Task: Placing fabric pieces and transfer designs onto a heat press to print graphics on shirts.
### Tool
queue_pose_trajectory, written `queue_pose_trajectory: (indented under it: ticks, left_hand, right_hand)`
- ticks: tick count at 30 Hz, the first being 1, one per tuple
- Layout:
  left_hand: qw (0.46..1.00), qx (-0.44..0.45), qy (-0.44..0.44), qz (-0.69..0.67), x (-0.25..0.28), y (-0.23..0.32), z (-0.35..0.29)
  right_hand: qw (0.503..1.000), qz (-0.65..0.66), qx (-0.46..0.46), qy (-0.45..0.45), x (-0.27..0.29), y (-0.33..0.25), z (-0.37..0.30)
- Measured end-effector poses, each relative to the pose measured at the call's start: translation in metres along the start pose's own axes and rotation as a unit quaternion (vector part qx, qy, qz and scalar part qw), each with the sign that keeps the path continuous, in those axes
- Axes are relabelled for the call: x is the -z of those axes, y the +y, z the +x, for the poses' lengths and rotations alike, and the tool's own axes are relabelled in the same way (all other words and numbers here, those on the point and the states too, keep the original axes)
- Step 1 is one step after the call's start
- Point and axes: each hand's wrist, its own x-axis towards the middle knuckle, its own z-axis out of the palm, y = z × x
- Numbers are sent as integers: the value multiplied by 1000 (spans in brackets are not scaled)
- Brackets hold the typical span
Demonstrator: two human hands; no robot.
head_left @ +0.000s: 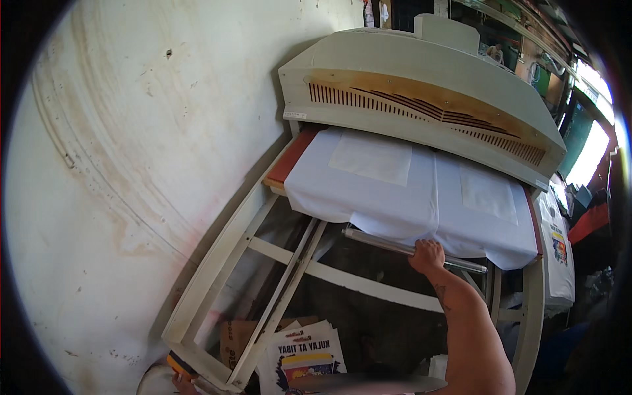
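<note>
A large cream-coloured heat press with a scorched, slotted front hood [421, 99] is shown against a stained white wall [131, 164]. Its sliding bed, edged with a red pad [293, 157], is drawn out over a cream-painted metal frame [250, 243]. Two white garments [395, 191] are laid flat side by side on the bed, their hems hanging over the front edge, and a pale rectangular transfer sheet [372, 158] is placed on each. So far as can be judged, loading is done, while the bed is not yet under the hood and pressing is left.

The right hand [428, 255] is seen with its grip clenched around the silver tubular pull bar [395, 246] at the front of the bed, just below the hanging cloth. The left hand [183, 382] is glimpsed only at the lower edge, beside a small orange-and-black object [176, 363]; whether its grip is closed or released cannot be told.

Beneath the frame, a brown cardboard box [234, 339] and a printed white sheet with coloured artwork [303, 355] are visible. Further printed white shirts [558, 253] hang at the right.
</note>
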Motion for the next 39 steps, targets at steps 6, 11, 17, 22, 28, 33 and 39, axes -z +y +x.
queue_pose_trajectory:
  ticks: [6,11,17,22,28,33,39]
  left_hand:
    - [924,377,-57,-15,23,-30,-53]
    - [955,235,-80,163,9,12,-31]
    - [758,586,226,-177,-18,36,11]
    - [749,596,212,-197,5,5,-26]
    - [727,638,208,-148,-13,19,-6]
    - [699,651,275,-108,-38,-39,-24]
    - [779,598,162,-102,16,-69,-75]
  right_hand:
    - [998,-25,-18,-46,-3,18,121]
    - [997,17,-54,-52,-6,45,209]
    - [995,-20,-98,18,-34,67,300]
    - [994,-29,-102,-13,-31,68,347]
    - [995,-33,-98,-10,-42,76,397]
    - [994,-38,-105,-22,-42,80,426]
    - [992,-42,-94,-69,-58,95,419]
